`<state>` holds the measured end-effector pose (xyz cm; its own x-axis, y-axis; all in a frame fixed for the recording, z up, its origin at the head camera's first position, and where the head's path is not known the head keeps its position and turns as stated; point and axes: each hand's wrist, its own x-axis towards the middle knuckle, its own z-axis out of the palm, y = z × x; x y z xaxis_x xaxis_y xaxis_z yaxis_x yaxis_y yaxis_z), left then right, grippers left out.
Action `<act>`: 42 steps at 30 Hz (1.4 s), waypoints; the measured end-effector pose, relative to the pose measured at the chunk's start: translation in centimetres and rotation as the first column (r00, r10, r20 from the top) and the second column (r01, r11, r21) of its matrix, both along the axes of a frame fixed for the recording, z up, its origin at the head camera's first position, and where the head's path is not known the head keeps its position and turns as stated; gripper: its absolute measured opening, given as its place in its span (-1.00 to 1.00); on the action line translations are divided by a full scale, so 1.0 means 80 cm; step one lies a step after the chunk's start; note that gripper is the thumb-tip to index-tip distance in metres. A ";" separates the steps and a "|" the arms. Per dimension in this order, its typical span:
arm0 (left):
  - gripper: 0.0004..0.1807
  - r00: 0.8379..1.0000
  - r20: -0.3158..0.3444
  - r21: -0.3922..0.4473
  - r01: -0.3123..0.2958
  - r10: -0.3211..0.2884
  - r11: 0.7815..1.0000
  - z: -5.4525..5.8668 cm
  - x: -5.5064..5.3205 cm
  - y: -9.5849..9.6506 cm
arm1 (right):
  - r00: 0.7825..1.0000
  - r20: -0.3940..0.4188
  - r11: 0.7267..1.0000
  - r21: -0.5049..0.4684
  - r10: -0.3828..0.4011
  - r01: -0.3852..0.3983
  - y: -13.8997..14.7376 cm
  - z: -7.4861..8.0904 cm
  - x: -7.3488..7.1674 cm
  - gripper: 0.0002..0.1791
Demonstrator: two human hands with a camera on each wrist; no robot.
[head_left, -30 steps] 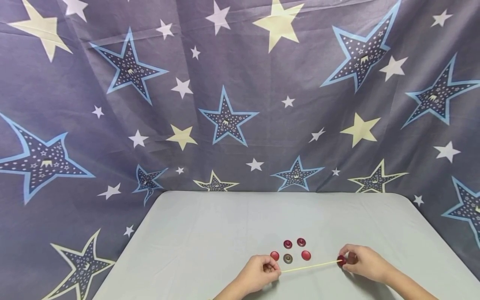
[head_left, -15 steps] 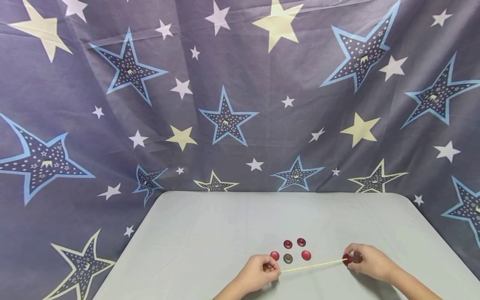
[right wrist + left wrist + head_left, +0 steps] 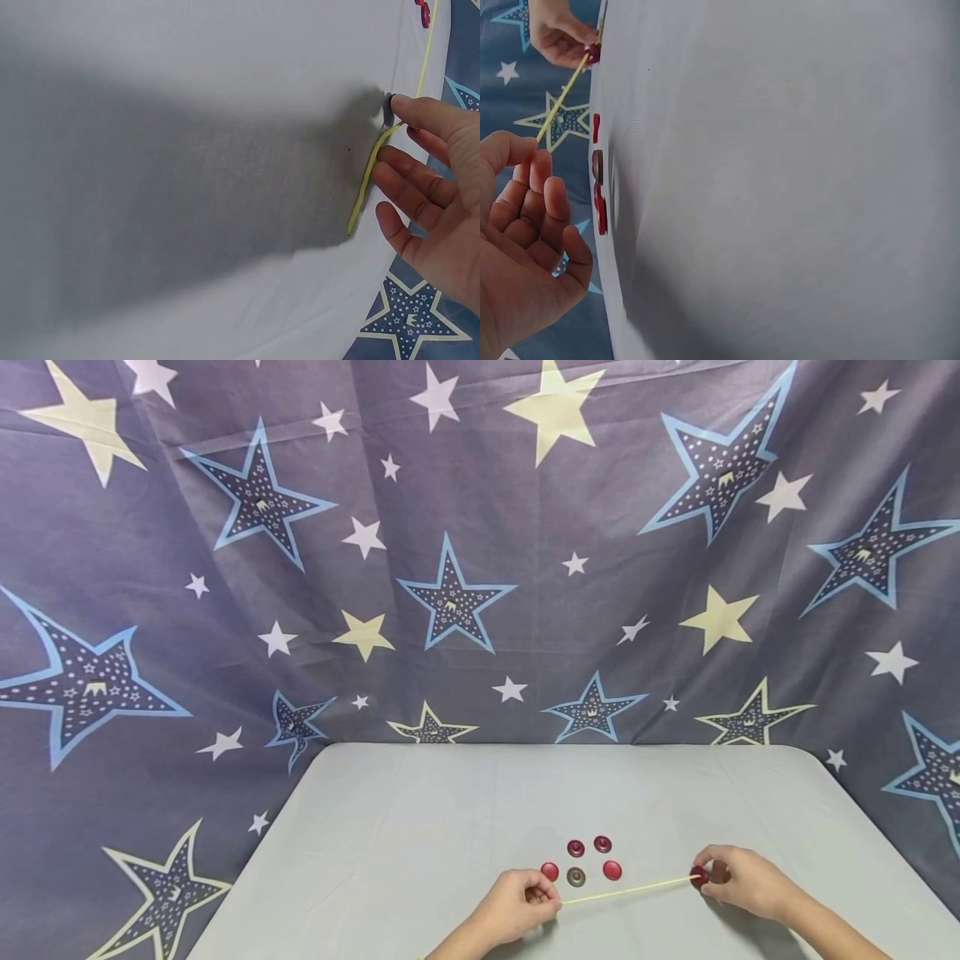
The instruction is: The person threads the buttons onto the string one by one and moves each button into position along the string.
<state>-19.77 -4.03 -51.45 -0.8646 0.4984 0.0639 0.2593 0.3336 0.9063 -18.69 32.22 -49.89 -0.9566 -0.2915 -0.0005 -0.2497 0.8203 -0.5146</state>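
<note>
In the head view my left hand [image 3: 517, 906] pinches one end of a thin yellow string [image 3: 626, 891]. The string runs taut, rising slightly to the right, up to a dark red round button [image 3: 698, 877]. Thumb and forefinger of my right hand [image 3: 750, 883] grip that button, and the string crosses its face. Beyond the right fingers a loose tail of the yellow string [image 3: 364, 184] hangs down in the right wrist view. The left wrist view shows the left hand [image 3: 532, 217] with thumb and forefinger pressed together on the string, the other fingers half curled.
Several round buttons lie on the white table [image 3: 450, 827] between the hands: a red one [image 3: 550, 872] by the left fingers, a brown one [image 3: 576, 877], a bright red one [image 3: 612, 870] and dark red ones [image 3: 575, 848] behind. A star-patterned curtain [image 3: 480, 677] hangs behind.
My right hand has moved a little to the right with the dark red button, so the stretch of string between the hands is longer. The left hand has stayed in place.
</note>
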 end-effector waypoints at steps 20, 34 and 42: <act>-0.94 1.000 0.026 0.012 0.000 0.000 1.000 0.001 0.002 0.001 | 0.998 -0.061 1.000 -0.002 0.006 -0.006 0.008 0.003 -0.003 -0.76; -0.93 1.000 0.022 0.016 -0.001 0.001 1.000 0.002 0.000 0.002 | 1.000 -0.029 0.999 -0.053 -0.006 0.005 -0.007 0.017 -0.010 -0.84; -0.93 1.000 0.019 0.004 -0.009 0.009 1.000 0.004 -0.001 0.003 | 0.999 -0.040 0.993 -0.111 0.029 -0.034 -0.028 0.019 -0.014 -0.85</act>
<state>-19.88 -3.78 -51.17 -0.8703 0.4901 0.0495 0.2392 0.3327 0.9122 -19.81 30.00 -48.39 -0.9456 -0.3177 0.0699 -0.2957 0.7497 -0.5920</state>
